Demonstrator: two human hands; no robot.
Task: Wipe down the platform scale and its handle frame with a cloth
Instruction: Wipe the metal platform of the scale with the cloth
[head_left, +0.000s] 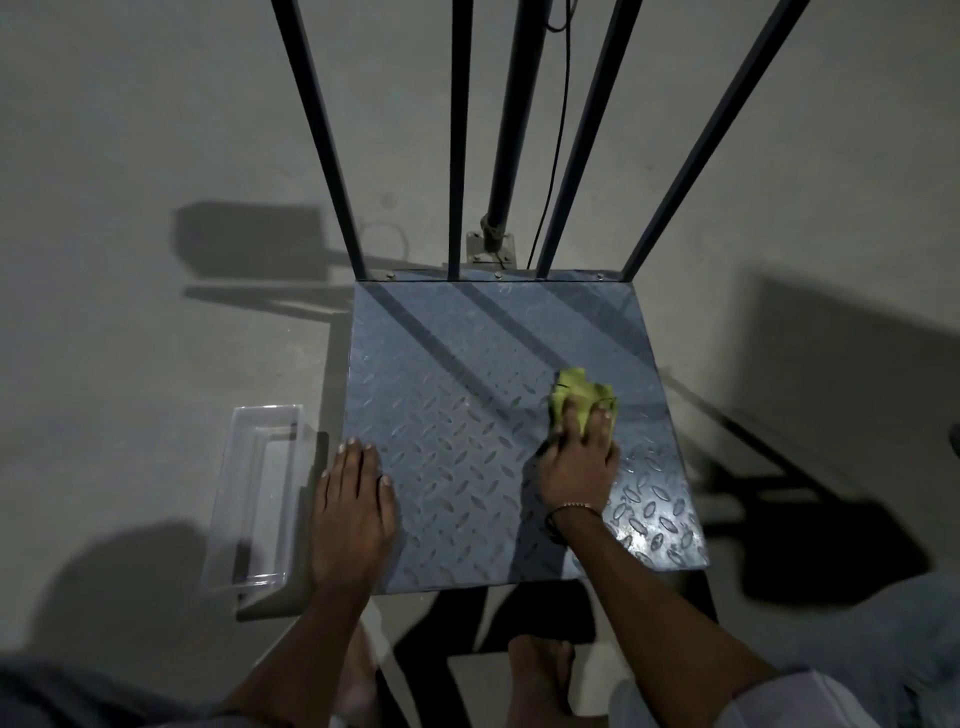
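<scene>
One platform scale (467, 415) sits on the concrete floor (130, 156), its diamond-plate deck facing up. Four dark bars of the handle frame (319, 140) rise from the deck's far edge, with one thicker pole (514, 119) and one thin black cable (558, 130) behind them. One yellow-green cloth (574, 397) lies on the right half of the deck, pressed under the right hand (579, 460), whose fingers curl over it. The left hand (353, 509) rests flat, fingers spread, on the deck's left edge. One clear plastic tray (254, 499) lies just beside the scale on the left; nothing shows inside it.
</scene>
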